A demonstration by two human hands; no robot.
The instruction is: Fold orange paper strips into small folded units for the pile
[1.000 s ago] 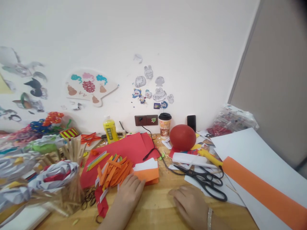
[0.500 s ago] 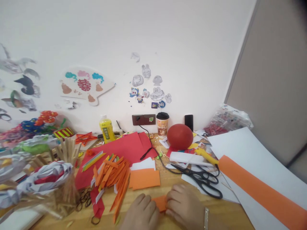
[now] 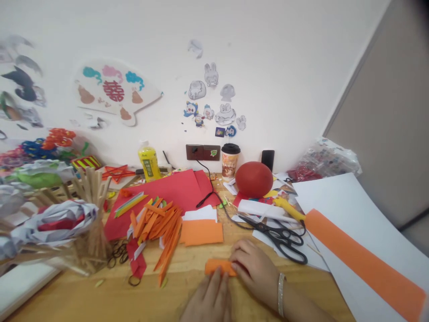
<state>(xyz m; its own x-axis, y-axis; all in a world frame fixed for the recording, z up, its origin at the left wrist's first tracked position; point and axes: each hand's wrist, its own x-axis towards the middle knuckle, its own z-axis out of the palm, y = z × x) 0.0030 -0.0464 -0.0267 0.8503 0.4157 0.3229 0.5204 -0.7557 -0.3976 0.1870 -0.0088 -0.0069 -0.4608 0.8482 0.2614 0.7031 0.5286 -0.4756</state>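
Observation:
A small folded orange paper piece (image 3: 217, 267) lies on the wooden table (image 3: 100, 299) near the front edge. My left hand (image 3: 211, 297) rests behind it with fingers stretched flat, fingertips on the paper. My right hand (image 3: 256, 270), a bracelet on its wrist, curls over the paper's right end and pins it down. A flat orange sheet (image 3: 201, 232) lies just beyond, next to a heap of orange paper strips (image 3: 157, 228).
Black scissors (image 3: 281, 239) and a yellow glue gun (image 3: 288, 208) lie right of the hands. A red ball (image 3: 254, 180), a coffee cup (image 3: 230, 162), a yellow bottle (image 3: 149, 163), red paper (image 3: 167, 197), wooden sticks (image 3: 90, 214) and large white sheets with an orange band (image 3: 362, 264) surround the spot.
Both hands left the orange stack and came together near the front edge around a small orange piece. The view tilted down a little.

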